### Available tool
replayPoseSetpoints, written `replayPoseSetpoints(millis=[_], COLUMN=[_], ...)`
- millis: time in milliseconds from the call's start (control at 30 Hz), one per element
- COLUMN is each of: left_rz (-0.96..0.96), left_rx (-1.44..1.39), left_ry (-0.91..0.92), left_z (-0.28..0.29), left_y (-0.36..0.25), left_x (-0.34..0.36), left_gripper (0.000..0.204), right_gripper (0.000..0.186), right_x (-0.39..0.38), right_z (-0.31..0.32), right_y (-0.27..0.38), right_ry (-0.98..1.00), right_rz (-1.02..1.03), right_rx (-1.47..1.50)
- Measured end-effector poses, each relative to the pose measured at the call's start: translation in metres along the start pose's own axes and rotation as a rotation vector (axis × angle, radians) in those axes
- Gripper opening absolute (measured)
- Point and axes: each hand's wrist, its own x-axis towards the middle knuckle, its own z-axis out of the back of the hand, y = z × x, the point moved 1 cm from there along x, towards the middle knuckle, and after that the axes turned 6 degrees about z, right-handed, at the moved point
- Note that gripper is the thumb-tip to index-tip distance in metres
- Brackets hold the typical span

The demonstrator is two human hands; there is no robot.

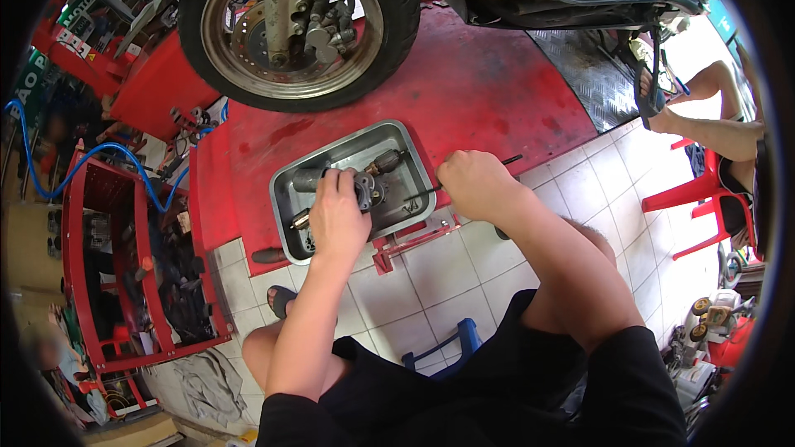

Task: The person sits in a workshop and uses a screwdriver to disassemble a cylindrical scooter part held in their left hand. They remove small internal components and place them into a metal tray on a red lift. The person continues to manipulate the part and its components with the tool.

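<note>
Fingers of my left hand point(335, 207) are curled over a grey metal housing point(369, 190) inside a steel tray point(402, 131). Beside that hand lie a dark metal cylinder point(308, 179) and a small shiny fitting point(299, 221). A motor armature point(385, 161) rests toward the tray's back right, with small bolts point(411, 205) at the front right. My right hand point(479, 184) is closed around a thin black rod-like tool point(422, 194), held over the tray's right side; its tip is near the bolts.
A red platform point(497, 83) bears the tray beneath a scooter's front wheel point(383, 33). A red tool cart point(149, 265) and blue hose point(120, 149) are at left. Another person's leg point(716, 136), a red chair point(679, 194) and machinery are at right. A blue stool point(464, 339) is under me.
</note>
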Motion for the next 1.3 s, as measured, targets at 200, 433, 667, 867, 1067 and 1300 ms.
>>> replayPoseSetpoints(millis=[200, 433, 667, 867, 1067, 1300], left_rz=[0.097, 0.124, 0.135, 0.138, 0.133, 0.122], left_rx=[-0.146, -0.249, -0.282, -0.289, -0.298, -0.314], left_ry=[-0.045, -0.062, -0.081, -0.082, -0.095, -0.122], left_z=[0.033, 0.055, 0.061, 0.064, 0.060, 0.057], left_y=[0.017, 0.026, 0.036, 0.034, 0.032, 0.031], left_x=[-0.008, -0.026, -0.034, -0.033, -0.033, -0.032], left_gripper=[0.043, 0.042, 0.042, 0.043, 0.042, 0.040], right_gripper=[0.018, 0.019, 0.014, 0.014, 0.016, 0.016], right_x=[0.016, 0.031, 0.013, 0.003, -0.005, -0.011], right_z=[-0.013, -0.020, 0.000, 0.006, 0.017, 0.031], right_y=[0.016, 0.036, 0.022, -0.005, -0.003, 0.003], right_ry=[-0.014, 0.038, 0.056, -0.018, -0.006, 0.054], right_rz=[0.049, 0.028, -0.004, -0.015, -0.015, -0.046], right_rx=[-0.025, -0.084, -0.096, 0.015, 0.025, 0.022])
